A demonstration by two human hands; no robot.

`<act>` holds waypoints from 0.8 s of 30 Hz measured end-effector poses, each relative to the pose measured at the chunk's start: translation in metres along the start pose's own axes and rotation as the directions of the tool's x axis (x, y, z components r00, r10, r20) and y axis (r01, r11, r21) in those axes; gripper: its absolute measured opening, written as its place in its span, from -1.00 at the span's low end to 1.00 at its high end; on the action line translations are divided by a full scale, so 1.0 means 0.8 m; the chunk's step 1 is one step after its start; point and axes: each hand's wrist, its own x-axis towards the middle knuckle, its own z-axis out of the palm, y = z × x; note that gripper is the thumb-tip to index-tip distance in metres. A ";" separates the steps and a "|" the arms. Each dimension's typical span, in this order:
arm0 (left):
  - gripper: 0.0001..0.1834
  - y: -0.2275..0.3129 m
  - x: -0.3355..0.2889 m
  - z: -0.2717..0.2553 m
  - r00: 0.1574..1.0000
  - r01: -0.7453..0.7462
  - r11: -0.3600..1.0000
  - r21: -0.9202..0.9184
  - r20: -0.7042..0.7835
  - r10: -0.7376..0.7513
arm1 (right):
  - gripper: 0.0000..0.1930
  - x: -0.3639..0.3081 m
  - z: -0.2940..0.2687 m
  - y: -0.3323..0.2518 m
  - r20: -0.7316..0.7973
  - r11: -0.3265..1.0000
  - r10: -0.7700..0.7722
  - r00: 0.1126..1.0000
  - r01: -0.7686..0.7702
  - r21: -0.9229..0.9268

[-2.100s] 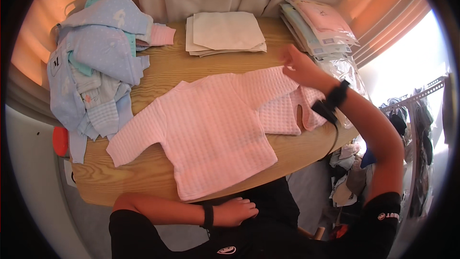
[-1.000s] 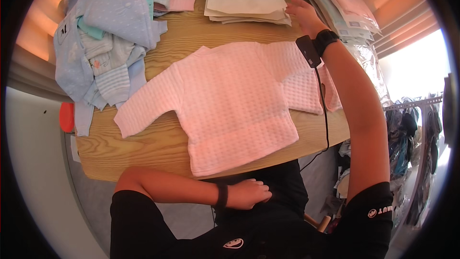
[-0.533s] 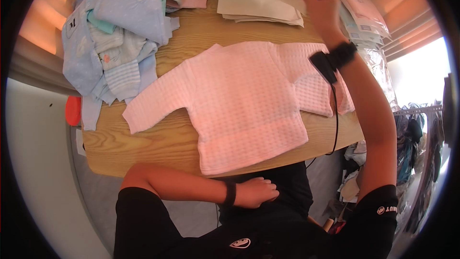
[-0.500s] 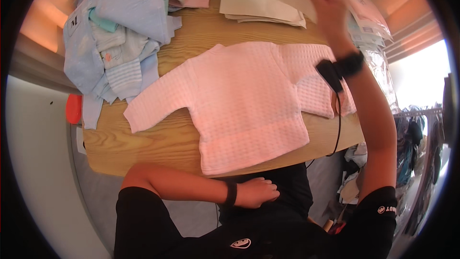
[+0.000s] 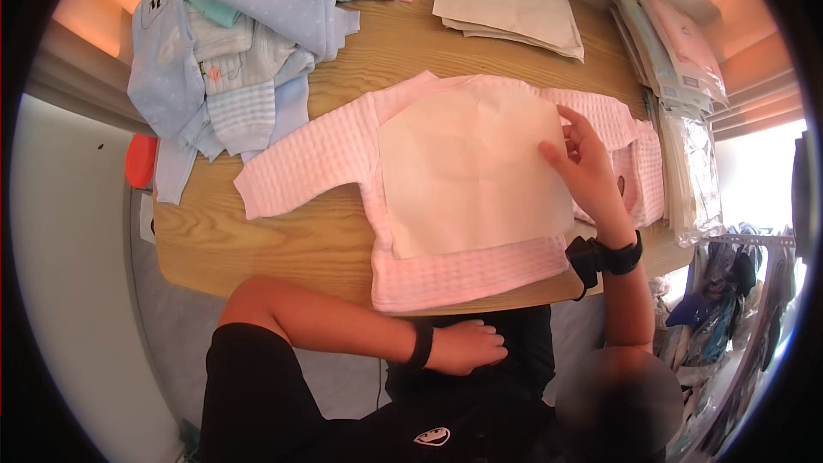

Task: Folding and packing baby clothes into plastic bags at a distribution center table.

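Note:
A pink quilted long-sleeved baby top [image 5: 467, 279] lies spread on the wooden table, its left sleeve stretched out and its right sleeve folded in. Over the body of the top rests a cream sheet of paper [image 5: 476, 180], leaving the hem showing below. My right hand [image 5: 591, 167] is at the sheet's right edge, thumb on its face and fingers curled at the rim, holding it. Down at my lap, my left hand [image 5: 467, 347] lies loosely closed against the dark trousers, with nothing seen in it.
A heap of light blue baby clothes [image 5: 257, 17] sits at the far left. Several more cream sheets [image 5: 510, 9] are stacked at the back. Clear-bagged garments [image 5: 686, 51] pile up at the right edge. A red round object [image 5: 141, 161] is beside the table's left side.
My right hand has come from the back right toward me, bringing a cream sheet down onto the pink top. My left hand stays on my lap. The view has shifted slightly.

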 end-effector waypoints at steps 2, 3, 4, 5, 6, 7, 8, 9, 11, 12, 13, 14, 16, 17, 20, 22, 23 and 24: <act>-0.84 0.001 -0.001 0.002 1.000 0.006 1.000 0.010 -0.012 -0.006 | -0.46 -0.008 -0.007 -0.003 0.049 0.997 0.019 0.999 -0.015 -0.082; -0.86 0.001 -0.002 0.003 1.000 0.006 1.000 0.009 -0.014 -0.006 | -0.45 -0.009 -0.009 -0.006 0.083 0.986 0.038 0.996 -0.024 -0.166; -0.87 0.000 -0.002 0.004 1.000 0.006 1.000 0.008 -0.015 -0.006 | -0.45 -0.009 -0.008 -0.008 0.085 0.986 0.039 0.996 -0.024 -0.164; -0.87 -0.001 -0.002 0.005 1.000 0.009 1.000 0.006 -0.016 -0.009 | -0.45 -0.008 -0.005 -0.010 0.078 0.987 0.065 0.995 -0.053 -0.150; -0.89 -0.001 -0.002 0.004 1.000 0.005 1.000 0.016 -0.023 -0.005 | -0.45 -0.009 -0.003 -0.012 0.068 0.987 0.095 0.993 -0.085 -0.137; -0.90 0.000 -0.003 0.004 1.000 0.003 1.000 0.025 -0.029 -0.002 | -0.45 -0.009 -0.002 -0.012 0.067 0.987 0.097 0.993 -0.088 -0.136; -0.90 0.000 -0.003 0.005 1.000 0.003 1.000 0.023 -0.028 -0.002 | -0.47 -0.008 0.000 -0.011 0.045 0.989 0.080 0.996 -0.073 -0.125; -0.91 0.000 -0.001 0.005 1.000 0.007 0.999 0.040 -0.025 -0.006 | -0.49 -0.007 0.000 -0.011 0.026 0.992 0.062 0.998 -0.058 -0.115; -0.92 0.000 -0.001 0.007 1.000 0.014 0.998 0.055 -0.025 -0.013 | -0.52 -0.004 0.004 -0.013 0.011 0.994 0.049 0.999 -0.048 -0.100; -0.91 -0.001 -0.001 0.007 1.000 0.019 0.999 0.044 -0.022 -0.018 | -0.54 -0.002 0.006 -0.015 -0.009 0.996 0.035 0.999 -0.035 -0.084; -0.90 -0.001 -0.002 0.007 1.000 0.025 0.999 0.034 -0.020 -0.024 | -0.54 0.000 0.007 -0.018 -0.006 0.996 0.035 0.999 -0.036 -0.085; -0.90 -0.001 -0.002 0.007 0.999 0.026 0.999 0.032 -0.023 -0.025 | -0.56 0.001 0.007 -0.021 0.005 0.990 0.035 0.999 -0.034 -0.135; -0.89 -0.002 -0.001 0.006 1.000 0.014 0.998 0.055 -0.005 -0.013 | -0.59 0.002 0.008 -0.026 0.008 0.981 0.036 0.999 -0.034 -0.190; -0.89 -0.002 0.000 0.005 1.000 0.010 0.998 0.055 -0.004 -0.010 | -0.60 0.002 0.009 -0.028 0.021 0.983 0.073 0.997 -0.069 -0.171; -0.87 -0.002 -0.001 0.005 1.000 0.015 0.998 0.065 -0.004 -0.015 | -0.63 0.003 0.014 -0.030 0.040 0.979 0.097 0.994 -0.088 -0.184; -0.88 -0.001 -0.001 0.004 1.000 0.013 0.998 0.065 -0.008 -0.012 | -0.64 0.004 0.015 -0.030 0.043 0.973 0.083 0.996 -0.072 -0.219; -0.88 -0.001 -0.001 0.004 1.000 0.014 0.998 0.066 -0.008 -0.013 | -0.64 0.002 0.015 -0.030 0.035 0.966 0.077 0.996 -0.066 -0.250; -0.89 0.000 -0.001 0.006 1.000 0.017 0.997 0.069 -0.011 -0.016 | -0.65 0.002 0.016 -0.029 0.028 0.958 0.071 0.997 -0.060 -0.281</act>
